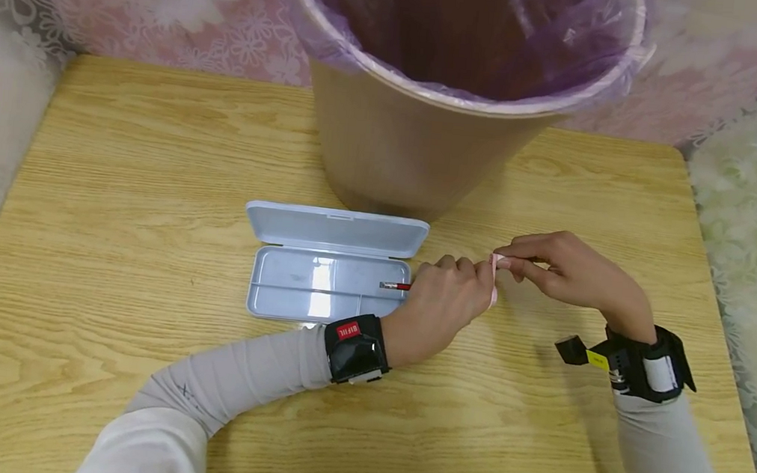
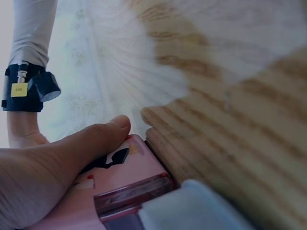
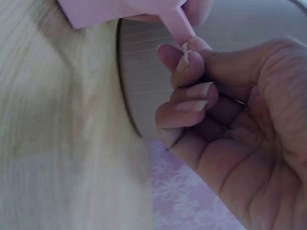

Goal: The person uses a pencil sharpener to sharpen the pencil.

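My left hand grips a pink crank pencil sharpener with cartoon figures and a dark red see-through part; the head view hides most of its body. Out of the sharpener's side, left of the hand, sticks a red pencil with a silvery end, over the pencil case. My right hand pinches the end of the sharpener's pink crank between thumb and index finger, its other fingers curled in. An open pale blue pencil case lies just left of my left hand, lid raised.
A tall beige bin with a purple liner bag stands behind the pencil case, close to its lid. Everything rests on a wooden table. Flowered fabric hangs around the back and sides.
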Demonstrator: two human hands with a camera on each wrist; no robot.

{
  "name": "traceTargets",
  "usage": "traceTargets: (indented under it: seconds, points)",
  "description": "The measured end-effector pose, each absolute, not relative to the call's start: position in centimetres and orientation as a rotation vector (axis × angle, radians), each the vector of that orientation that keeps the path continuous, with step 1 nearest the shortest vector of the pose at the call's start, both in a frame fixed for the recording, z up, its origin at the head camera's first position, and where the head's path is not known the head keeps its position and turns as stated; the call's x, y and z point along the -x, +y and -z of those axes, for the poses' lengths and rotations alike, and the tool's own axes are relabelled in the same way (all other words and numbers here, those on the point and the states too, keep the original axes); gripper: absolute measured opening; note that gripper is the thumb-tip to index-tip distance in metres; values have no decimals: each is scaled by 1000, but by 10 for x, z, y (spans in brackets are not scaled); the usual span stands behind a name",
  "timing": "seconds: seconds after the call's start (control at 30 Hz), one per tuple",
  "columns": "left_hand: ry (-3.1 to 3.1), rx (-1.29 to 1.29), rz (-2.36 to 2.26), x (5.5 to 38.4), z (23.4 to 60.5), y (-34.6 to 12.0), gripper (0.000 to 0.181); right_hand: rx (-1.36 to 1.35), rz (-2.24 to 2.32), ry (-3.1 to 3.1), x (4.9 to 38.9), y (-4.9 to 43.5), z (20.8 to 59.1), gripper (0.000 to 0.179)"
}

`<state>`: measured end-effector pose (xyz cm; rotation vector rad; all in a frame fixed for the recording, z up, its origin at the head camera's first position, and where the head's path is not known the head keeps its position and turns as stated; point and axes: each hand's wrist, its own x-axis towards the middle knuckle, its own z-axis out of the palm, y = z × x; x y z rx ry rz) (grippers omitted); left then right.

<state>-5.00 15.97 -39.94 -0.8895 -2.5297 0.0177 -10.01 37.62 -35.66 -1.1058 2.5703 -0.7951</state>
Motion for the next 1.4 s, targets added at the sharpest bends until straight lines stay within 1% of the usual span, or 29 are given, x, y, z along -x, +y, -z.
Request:
traceTargets:
  seconds: [0.13,0.23,0.3,0.43,0.57,0.8,0.93,1.1,1.3,1.4]
  points:
    - [-2528,898,17,49,400,160,29,1034,799,2492,101,377,380,27]
    - [-2522,901,40,50,401,161,32,969,788,2423,94,376,395,29]
    - [-2533,901,35,50,400,161,32,934,768,2402,86,374,398,27]
    - [-2594,943,-22,52,397,159,26,905,707,2368,69,366,391,17]
    - [-2645,986,-42,52,395,159,19,921,709,2317,54,361,383,16]
    - [-2636,1007,-56,53,395,160,20,1091,735,2389,38,361,363,28]
    - [-2610,976,-51,52,396,158,24,1137,778,2423,38,365,349,25]
    - [-2561,925,-29,52,398,157,29,1173,808,2446,44,369,337,31]
    - [-2568,957,0,52,398,158,27,1211,794,2567,53,375,334,28]
    - [-2557,929,13,51,398,159,33,1223,802,2626,63,377,336,26]
